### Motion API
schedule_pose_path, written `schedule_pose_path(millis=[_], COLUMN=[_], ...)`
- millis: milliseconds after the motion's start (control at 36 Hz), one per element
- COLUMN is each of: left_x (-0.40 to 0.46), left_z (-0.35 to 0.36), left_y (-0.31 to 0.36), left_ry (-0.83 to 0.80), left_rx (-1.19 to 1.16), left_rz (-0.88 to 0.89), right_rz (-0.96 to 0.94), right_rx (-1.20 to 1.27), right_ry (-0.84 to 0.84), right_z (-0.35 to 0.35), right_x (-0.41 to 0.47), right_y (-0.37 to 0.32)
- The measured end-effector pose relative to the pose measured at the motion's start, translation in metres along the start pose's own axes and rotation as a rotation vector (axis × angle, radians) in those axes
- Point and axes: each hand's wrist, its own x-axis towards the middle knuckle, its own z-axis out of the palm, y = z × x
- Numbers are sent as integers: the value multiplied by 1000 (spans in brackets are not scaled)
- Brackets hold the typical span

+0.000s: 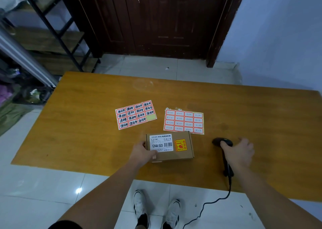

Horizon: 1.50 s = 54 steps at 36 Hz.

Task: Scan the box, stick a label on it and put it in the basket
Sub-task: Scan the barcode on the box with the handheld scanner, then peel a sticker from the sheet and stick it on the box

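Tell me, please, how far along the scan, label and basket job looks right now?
Early stage. Nothing looks finished: the box sits on the table, barcode up, with only printed stickers on it. In hand: the left hand steadies the box while the right hand closes on the scanner. Left: scanning, peeling from a label sheet, and basketing; no basket is in view.

You have open counter left and far right; two label sheets block the space just behind the box.
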Motion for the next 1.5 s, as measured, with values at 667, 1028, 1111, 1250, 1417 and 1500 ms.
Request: schedule_pose_path(millis=[667,1028,1111,1250,1417,1500], left_x=[15,32,36,42,64,84], left_z=[-21,-91,-97,-111,-135,-136], left_y=[-8,-45,-55,-58,-30,-8], left_ry=[104,131,120,121,258,142], left_rx=[137,137,138,198,406,561], left_rz=[-55,-105,-110,-99,235,423], right_rz=[-259,-361,-357,-353,-536,-586], right_rx=[-28,-130,-159,-108,-189,-281], right_ry=[-570,-628,-660,-550,-411,-421], right_z=[104,145,150,149,163,178], right_x=[-83,-118,-116,-100,-86,-84], right_y=[-73,-131,-138,-166,-222,-244])
